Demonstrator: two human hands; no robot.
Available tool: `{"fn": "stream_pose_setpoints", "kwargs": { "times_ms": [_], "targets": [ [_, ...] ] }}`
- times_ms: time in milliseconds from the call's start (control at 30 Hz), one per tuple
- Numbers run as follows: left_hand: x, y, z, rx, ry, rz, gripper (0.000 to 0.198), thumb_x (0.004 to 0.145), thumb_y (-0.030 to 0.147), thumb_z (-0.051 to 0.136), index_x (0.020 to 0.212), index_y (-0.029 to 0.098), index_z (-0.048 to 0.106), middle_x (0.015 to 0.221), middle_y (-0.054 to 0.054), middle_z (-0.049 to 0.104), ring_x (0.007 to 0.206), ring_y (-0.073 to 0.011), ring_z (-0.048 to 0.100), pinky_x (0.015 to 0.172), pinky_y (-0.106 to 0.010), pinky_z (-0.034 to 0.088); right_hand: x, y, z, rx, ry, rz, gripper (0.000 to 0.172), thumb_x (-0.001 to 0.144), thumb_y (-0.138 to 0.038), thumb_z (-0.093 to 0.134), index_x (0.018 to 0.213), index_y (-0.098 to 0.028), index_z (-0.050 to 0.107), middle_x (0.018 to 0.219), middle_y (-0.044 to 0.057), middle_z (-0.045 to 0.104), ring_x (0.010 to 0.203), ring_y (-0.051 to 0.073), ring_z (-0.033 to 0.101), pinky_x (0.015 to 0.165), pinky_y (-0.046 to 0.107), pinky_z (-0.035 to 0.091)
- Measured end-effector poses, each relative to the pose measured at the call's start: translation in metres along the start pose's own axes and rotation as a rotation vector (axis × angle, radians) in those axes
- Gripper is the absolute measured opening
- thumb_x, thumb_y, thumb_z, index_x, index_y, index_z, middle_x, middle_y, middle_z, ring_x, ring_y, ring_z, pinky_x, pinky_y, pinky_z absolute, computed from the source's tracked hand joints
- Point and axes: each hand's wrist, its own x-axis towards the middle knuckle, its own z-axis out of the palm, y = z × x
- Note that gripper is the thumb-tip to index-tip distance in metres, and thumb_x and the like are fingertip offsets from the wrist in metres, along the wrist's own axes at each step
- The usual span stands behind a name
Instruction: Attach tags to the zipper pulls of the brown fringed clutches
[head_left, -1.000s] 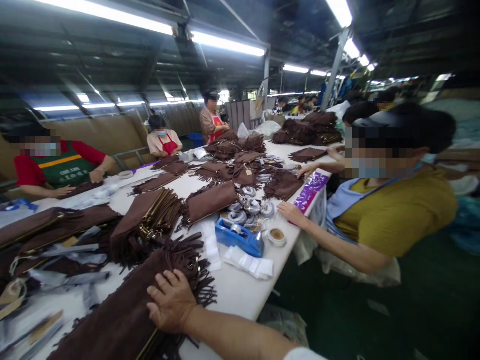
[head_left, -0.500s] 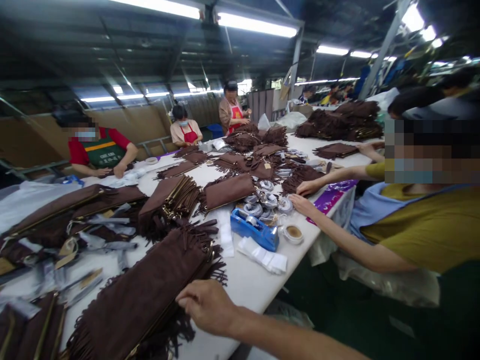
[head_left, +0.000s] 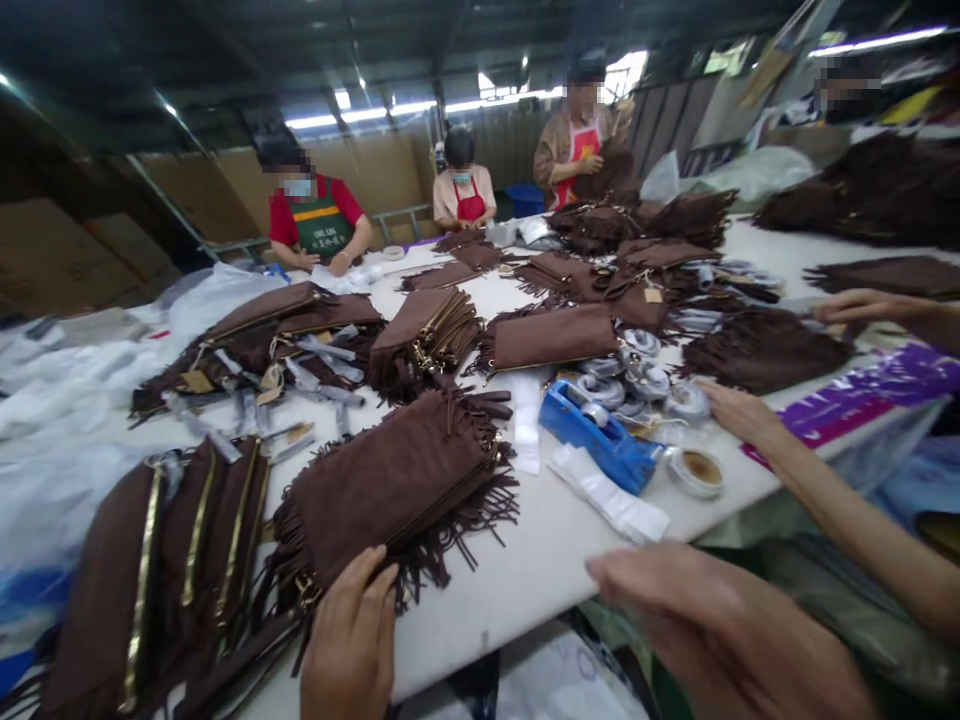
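My left hand [head_left: 349, 635] rests its outstretched fingers against the near edge of a stack of dark brown fringed bags [head_left: 390, 480]. It does not grip them. To the right, past the table's front edge, my right hand [head_left: 720, 620] is smeared by motion, its fingers reaching loosely leftward with nothing visible in them. Beside my left hand, more brown bags with gold zips [head_left: 150, 570] stand leaning in a row. Fringe and small gold clasps hang from the stack's near side.
A blue tape dispenser [head_left: 596, 435], white strips [head_left: 611, 490] and a tape roll [head_left: 696, 470] lie right of the stack. A co-worker's hand [head_left: 739, 410] touches coiled straps [head_left: 686, 400]. Further brown bags [head_left: 555, 335] cover the table. Several people work behind.
The view has swung right to left across the table, showing the zipped bags at lower left. My left hand has come into view at the stack; my right hand has moved off it, rightward.
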Motion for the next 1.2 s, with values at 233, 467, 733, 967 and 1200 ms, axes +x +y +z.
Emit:
{"fn": "stream_pose_setpoints", "kwargs": {
  "times_ms": [233,467,733,967,1200],
  "targets": [
    [0.066,0.103,0.084,-0.606,-0.319,-0.059,0.026,0.092,0.020,0.042,0.111,0.021,0.059,0.115,-0.009,0.063,0.111,-0.0216,0.057,0.099,-0.037,0.044,-0.025,0.098,0.045,-0.450,-0.076,0.211,0.039,0.093,-0.037,0.049,0.126,-0.016,0.055,0.134,0.018,0.052,0.119,0.034,0.050,0.094,0.050,0.043],
    [0.108,0.165,0.184,-0.765,-0.471,-0.368,0.027,0.084,0.022,0.051,0.109,0.014,0.056,0.108,-0.013,0.065,0.096,-0.0215,0.062,0.088,-0.035,0.046,-0.054,0.104,0.060,-0.448,-0.084,0.347,0.045,0.094,-0.038,0.048,0.133,-0.015,0.049,0.121,0.018,0.057,0.110,0.031,0.053,0.089,0.046,0.044],
    [0.107,0.157,0.176,-0.602,-0.409,-0.403,0.029,0.086,0.028,0.048,0.112,0.017,0.054,0.109,-0.011,0.062,0.093,-0.0226,0.061,0.087,-0.037,0.045,-0.043,0.089,0.058,-0.020,-0.152,0.232,0.029,0.095,-0.035,0.047,0.119,-0.022,0.058,0.108,0.009,0.066,0.098,0.023,0.061,0.086,0.036,0.047],
    [0.088,0.179,0.170,-0.261,-0.373,-0.185,0.060,0.080,0.031,0.063,0.134,0.015,0.041,0.136,-0.015,0.049,0.127,-0.0303,0.042,0.106,-0.043,0.033,0.001,0.120,0.075,0.119,0.016,0.520,0.036,0.091,-0.042,0.050,0.118,-0.019,0.055,0.103,0.007,0.068,0.082,0.019,0.066,0.073,0.030,0.050],
    [0.081,0.160,0.166,-0.243,-0.408,-0.108,0.056,0.079,0.016,0.059,0.133,0.019,0.042,0.135,-0.010,0.052,0.124,-0.0274,0.043,0.106,-0.042,0.032,0.014,0.113,0.098,0.165,-0.034,0.610,0.024,0.086,-0.044,0.055,0.078,-0.022,0.058,0.074,0.000,0.067,0.068,0.018,0.063,0.063,0.026,0.039]
  ]
}}
